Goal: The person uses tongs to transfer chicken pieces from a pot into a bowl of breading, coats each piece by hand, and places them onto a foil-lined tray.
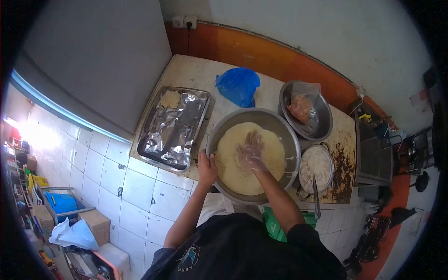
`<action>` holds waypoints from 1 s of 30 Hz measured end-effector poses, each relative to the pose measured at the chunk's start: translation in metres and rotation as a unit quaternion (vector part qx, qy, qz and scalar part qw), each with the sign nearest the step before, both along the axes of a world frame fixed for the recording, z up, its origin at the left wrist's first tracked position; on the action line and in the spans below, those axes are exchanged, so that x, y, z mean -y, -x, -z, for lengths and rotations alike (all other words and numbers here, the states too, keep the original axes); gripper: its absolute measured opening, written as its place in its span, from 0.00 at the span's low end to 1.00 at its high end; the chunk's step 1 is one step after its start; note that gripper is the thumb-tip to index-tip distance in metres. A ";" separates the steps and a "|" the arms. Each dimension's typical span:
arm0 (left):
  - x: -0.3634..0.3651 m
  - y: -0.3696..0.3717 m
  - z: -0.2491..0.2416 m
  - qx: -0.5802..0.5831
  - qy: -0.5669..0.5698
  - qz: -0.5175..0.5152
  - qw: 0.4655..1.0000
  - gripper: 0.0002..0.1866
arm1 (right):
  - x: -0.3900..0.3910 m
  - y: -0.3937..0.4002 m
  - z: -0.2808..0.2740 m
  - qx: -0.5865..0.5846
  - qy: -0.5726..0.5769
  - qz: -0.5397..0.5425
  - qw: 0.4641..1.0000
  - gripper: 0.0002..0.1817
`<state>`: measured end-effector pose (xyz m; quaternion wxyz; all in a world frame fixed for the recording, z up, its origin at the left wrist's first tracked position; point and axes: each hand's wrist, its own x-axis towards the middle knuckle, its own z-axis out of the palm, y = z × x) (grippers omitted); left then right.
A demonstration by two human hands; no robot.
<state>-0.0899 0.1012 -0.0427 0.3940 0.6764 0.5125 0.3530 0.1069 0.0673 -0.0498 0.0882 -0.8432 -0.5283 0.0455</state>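
Note:
A large metal bowl [288, 135] of pale yellow crumbs [233, 149] stands at the table's front edge. My left hand [206, 167] rests against the left side of its rim, fingers apart. Inside the bowl, my right hand [251, 151] lies on the crumbs with its fingers spread, coated in pale crumbs or batter. To the left is a foil-lined metal tray [175, 128] with one crumbed piece [171, 99] in its upper corner. On the right, a pot of pale batter [315, 168] has a metal spoon [316, 196] in it.
A blue plastic bag [238, 86] lies behind the large bowl. A smaller metal bowl [322, 121] at the back right holds a clear bag of pinkish meat [300, 108]. Cardboard boxes [95, 226] stand on the left. A wall with sockets [185, 22] runs behind the table.

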 end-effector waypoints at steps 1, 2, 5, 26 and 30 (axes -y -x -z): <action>-0.002 -0.001 -0.001 0.010 -0.010 -0.005 1.000 0.18 | -0.008 -0.002 -0.006 -0.006 -0.037 0.004 0.999 0.43; -0.002 -0.003 -0.002 0.007 -0.006 -0.008 1.000 0.18 | -0.004 -0.002 0.000 -0.009 -0.034 0.001 0.999 0.43; 0.000 0.000 0.000 -0.014 -0.042 -0.002 0.999 0.16 | 0.012 0.010 0.004 0.024 -0.002 -0.023 0.999 0.43; -0.004 0.003 -0.023 -0.004 0.027 0.003 1.000 0.17 | 0.040 -0.071 -0.054 -0.591 0.002 0.064 0.804 0.24; -0.014 0.033 -0.014 0.090 0.066 -0.021 0.994 0.17 | 0.048 -0.057 -0.114 -0.472 -0.063 0.000 0.879 0.22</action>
